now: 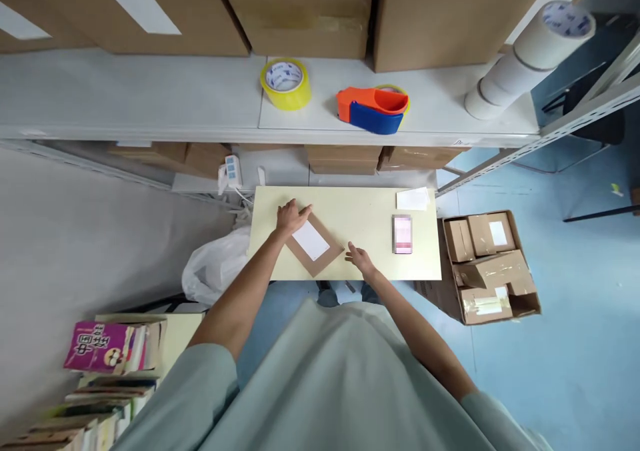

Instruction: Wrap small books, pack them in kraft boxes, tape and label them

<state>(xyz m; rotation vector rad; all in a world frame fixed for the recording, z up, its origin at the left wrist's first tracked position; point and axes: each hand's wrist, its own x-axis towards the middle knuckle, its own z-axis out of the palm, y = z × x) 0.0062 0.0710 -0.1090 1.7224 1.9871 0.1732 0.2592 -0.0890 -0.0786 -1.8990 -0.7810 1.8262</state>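
Note:
A flat brown cardboard package [324, 262] with a white label [311, 240] on its upper face lies turned at an angle on the cream table [360, 204]. My left hand [291, 218] rests on the package's upper left part, thumb stretched to the right and fingers extended. Just off the package's right corner is my right hand [359, 258], palm turned inward, its fingers apart and nothing in them. Further right on the table are a phone-like thing with a pink and white face [402, 234] and some white paper slips [413, 199].
A shelf above holds yellow tape [299, 95], an orange and blue tape dispenser [373, 109], stacked white rolls [530, 61] and large cartons [300, 18]. On the floor at right is an open carton [533, 298] of small boxes. Books [100, 348] and a white plastic bag [215, 264] are at left.

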